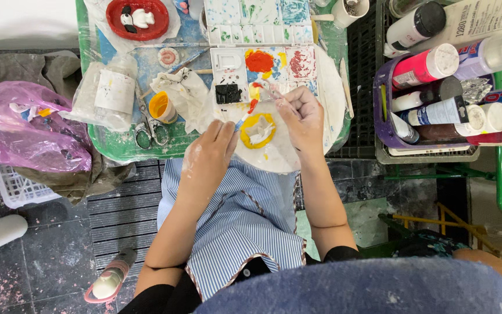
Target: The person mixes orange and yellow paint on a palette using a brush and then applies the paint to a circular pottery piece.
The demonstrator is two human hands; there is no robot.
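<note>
A green bench [124, 148], smeared with dried paint, carries nearly everything, and the person sits at its near edge with a blue-and-white striped apron [240, 221] across the lap. To the right, off the bench, a purple basket [380, 110] holds paint bottles lying on their sides with black, pink and white caps. To the left a pink plastic bag [21, 128] bulges over a white crate. On the bench a white paint palette [261, 58] lies open, its wells blotched orange, red, yellow, blue and green. Just in front of it lies a round white plate [274, 152], and in its middle sits a small figure [257, 131] ringed in yellow paint with a white centre. Farther back stands a red dish [111, 14] with small white and black pieces in it. Scissors [146, 119] lie beside a small cup of orange paint [161, 107]. The left hand [207, 160] rests on the plate's left rim, its grip pinched together on a thin brush [246, 113] whose red tip hovers just above the figure. The right hand [302, 119] lies over the plate's right side, fingers curled around a second brush [274, 93] pointing toward the palette.
</note>
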